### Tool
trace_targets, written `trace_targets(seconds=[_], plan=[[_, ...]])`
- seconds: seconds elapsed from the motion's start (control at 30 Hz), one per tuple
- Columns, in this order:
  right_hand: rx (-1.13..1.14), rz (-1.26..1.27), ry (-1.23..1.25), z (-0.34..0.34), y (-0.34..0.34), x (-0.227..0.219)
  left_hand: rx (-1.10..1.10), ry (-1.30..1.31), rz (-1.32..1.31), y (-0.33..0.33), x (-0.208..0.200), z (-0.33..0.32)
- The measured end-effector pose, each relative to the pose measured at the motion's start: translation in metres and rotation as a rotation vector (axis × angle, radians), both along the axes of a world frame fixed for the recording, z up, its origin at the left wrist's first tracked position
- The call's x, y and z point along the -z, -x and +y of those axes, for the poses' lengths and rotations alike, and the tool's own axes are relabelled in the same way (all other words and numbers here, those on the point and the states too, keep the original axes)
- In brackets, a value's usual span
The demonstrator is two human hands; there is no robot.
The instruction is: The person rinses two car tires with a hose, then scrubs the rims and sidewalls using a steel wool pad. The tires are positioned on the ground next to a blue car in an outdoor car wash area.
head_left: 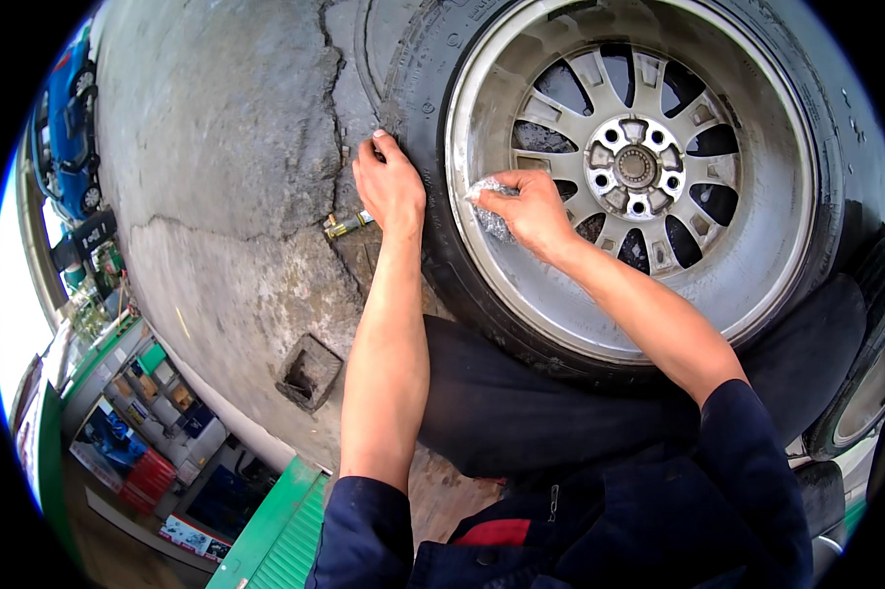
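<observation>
A car wheel with a black tyre (432, 88) and a dirty silver alloy rim (766, 245) lies in front of me, partly resting on my dark trousers. My left hand (390, 182) lies flat on the tyre's left sidewall, fingers together, holding nothing. My right hand (531, 208) grips a small wad of steel wool (488, 201) and presses it against the inner lip of the rim, left of the spokes. The hub (636, 167) with its bolt holes sits to the right of that hand.
Cracked grey concrete ground (216, 147) spreads to the left. A small brass fitting (347, 227) lies on it beside my left wrist. A square drain hole (309, 372) sits lower down. Another tyre (859, 393) stands at the right. A blue car (69, 118) and shelves are far left.
</observation>
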State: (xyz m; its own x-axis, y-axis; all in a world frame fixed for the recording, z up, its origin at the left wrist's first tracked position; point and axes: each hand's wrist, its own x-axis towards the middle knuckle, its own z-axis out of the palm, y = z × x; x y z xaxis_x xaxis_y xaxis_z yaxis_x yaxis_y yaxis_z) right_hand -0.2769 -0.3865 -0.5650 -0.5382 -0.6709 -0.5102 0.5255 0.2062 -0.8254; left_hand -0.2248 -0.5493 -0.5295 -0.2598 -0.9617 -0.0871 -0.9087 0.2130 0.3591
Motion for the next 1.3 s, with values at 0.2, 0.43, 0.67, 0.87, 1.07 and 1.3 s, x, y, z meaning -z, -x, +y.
trace_targets(seconds=[0.2, 0.43, 0.67, 0.87, 1.07, 1.3], plan=[[0.035, -0.067, 0.015, 0.002, -0.010, -0.004, 0.003, -0.032, -0.011, -0.004, 0.002, -0.006], [0.151, 0.119, -0.069, -0.008, -0.015, 0.008, 0.042, 0.023, 0.014, -0.001, 0.006, -0.008], [-0.036, 0.250, -0.043, -0.005, -0.007, 0.002, 0.019, -0.036, -0.003, -0.002, 0.002, -0.006], [0.044, 0.103, -0.037, -0.002, -0.016, 0.007, 0.016, -0.008, 0.023, -0.006, 0.010, -0.008], [0.114, 0.178, -0.035, -0.021, 0.009, 0.012, 0.024, -0.065, 0.025, -0.002, 0.005, -0.007], [-0.016, 0.215, -0.076, -0.020, 0.023, 0.001, 0.023, -0.056, 0.011, -0.001, 0.004, -0.008]])
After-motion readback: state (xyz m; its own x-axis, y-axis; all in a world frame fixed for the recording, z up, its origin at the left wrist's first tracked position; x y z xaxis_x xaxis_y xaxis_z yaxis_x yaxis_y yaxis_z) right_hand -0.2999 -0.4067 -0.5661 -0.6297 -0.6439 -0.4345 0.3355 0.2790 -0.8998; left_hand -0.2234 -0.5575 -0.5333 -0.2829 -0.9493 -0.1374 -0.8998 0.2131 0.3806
